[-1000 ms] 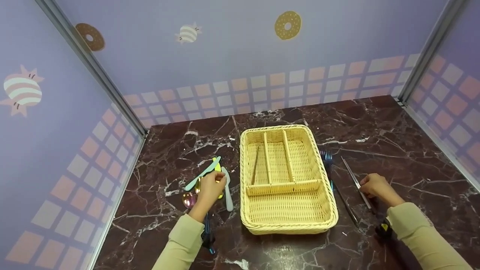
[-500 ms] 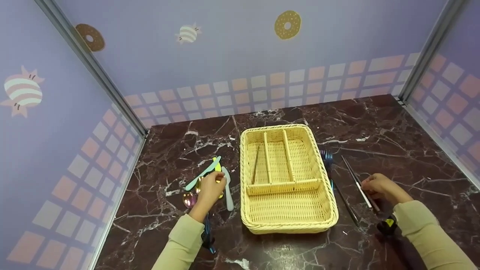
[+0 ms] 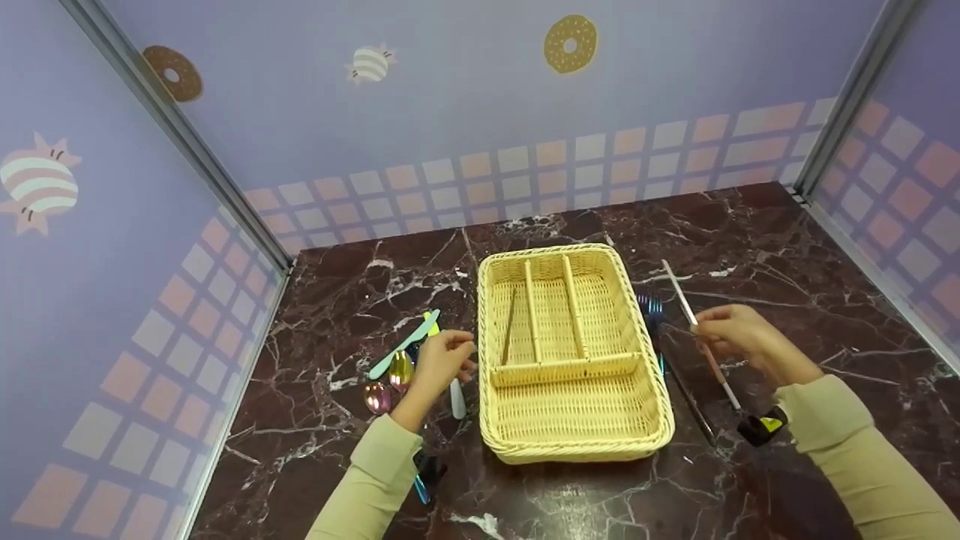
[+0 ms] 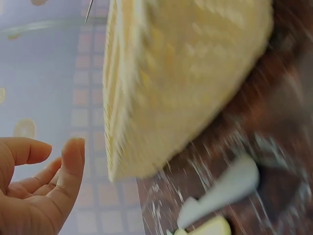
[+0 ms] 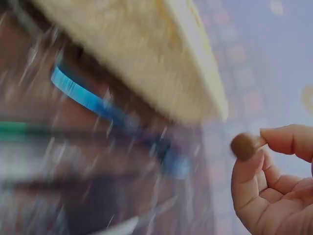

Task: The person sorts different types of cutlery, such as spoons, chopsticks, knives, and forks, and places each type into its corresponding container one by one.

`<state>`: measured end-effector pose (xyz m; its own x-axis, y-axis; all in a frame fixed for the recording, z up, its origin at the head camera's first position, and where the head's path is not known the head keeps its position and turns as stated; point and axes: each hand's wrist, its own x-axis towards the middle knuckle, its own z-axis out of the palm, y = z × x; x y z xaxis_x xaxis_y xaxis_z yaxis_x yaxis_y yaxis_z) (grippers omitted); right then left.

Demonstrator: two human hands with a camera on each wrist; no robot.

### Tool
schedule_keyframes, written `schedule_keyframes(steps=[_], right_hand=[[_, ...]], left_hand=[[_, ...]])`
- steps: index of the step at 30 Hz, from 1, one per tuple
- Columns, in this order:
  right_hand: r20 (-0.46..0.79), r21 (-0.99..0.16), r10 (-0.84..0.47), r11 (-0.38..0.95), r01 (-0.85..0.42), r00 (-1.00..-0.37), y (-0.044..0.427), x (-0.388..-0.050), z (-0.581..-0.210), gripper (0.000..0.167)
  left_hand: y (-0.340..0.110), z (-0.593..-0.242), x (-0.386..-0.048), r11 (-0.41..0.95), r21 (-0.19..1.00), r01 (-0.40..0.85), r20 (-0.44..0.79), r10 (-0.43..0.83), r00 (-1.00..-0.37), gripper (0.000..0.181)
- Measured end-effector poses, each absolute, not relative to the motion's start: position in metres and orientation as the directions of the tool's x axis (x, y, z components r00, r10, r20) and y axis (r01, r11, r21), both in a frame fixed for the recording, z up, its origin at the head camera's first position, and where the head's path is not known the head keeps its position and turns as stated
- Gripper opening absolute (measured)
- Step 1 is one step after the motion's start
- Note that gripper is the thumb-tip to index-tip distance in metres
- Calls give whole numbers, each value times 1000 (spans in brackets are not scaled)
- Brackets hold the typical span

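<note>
My right hand (image 3: 739,337) pinches a thin chopstick between thumb and fingertips, to the right of a pale yellow wicker cutlery basket (image 3: 577,452). Its brown round end (image 5: 243,147) faces the camera in the right wrist view. At the basket's left side, my left hand (image 3: 442,364) holds nothing, its thumb and forefinger apart in the left wrist view. Beneath and beside it lie a mint knife (image 3: 397,351), a pale butter knife (image 3: 457,399), a gold spoon (image 3: 401,371) and a pink spoon (image 3: 377,397). One thin chopstick (image 3: 509,326) leans in the basket's left compartment.
Right of the basket lie a blue fork (image 3: 651,304) and a dark chopstick (image 3: 691,405). A blue handle end (image 3: 421,489) shows under my left wrist. Printed wall panels (image 3: 465,97) enclose the dark marbled table (image 3: 360,285) at the back and sides.
My right hand has risen and moved toward the basket and away from me, with the chopstick. The left hand has lifted slightly toward the basket, its fingers loosened.
</note>
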<state>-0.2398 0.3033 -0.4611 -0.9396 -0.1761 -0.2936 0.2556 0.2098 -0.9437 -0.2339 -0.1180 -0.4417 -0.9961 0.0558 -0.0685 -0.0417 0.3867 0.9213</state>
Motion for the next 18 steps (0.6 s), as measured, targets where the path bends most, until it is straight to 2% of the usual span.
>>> schedule_keyframes(steps=[4, 7, 14, 18], right_hand=[[-231, -971, -223, 122, 207, -947, 268, -241, -444, 15], [-210, -978, -265, 65, 200, -941, 239, -242, -436, 18], [-242, -970, -399, 97, 221, -885, 178, -239, -432, 10], [-251, -968, -450, 104, 229, -857, 155, -236, -433, 3]], left_hand=[[-90, -428, -237, 234, 966, -113, -144, 117, -983, 31], [-66, -419, -242, 175, 972, -160, -188, 158, -969, 31], [-24, -416, -250, 109, 955, -275, -294, 247, -923, 31], [-16, -419, -251, 92, 943, -319, -332, 244, -911, 25]])
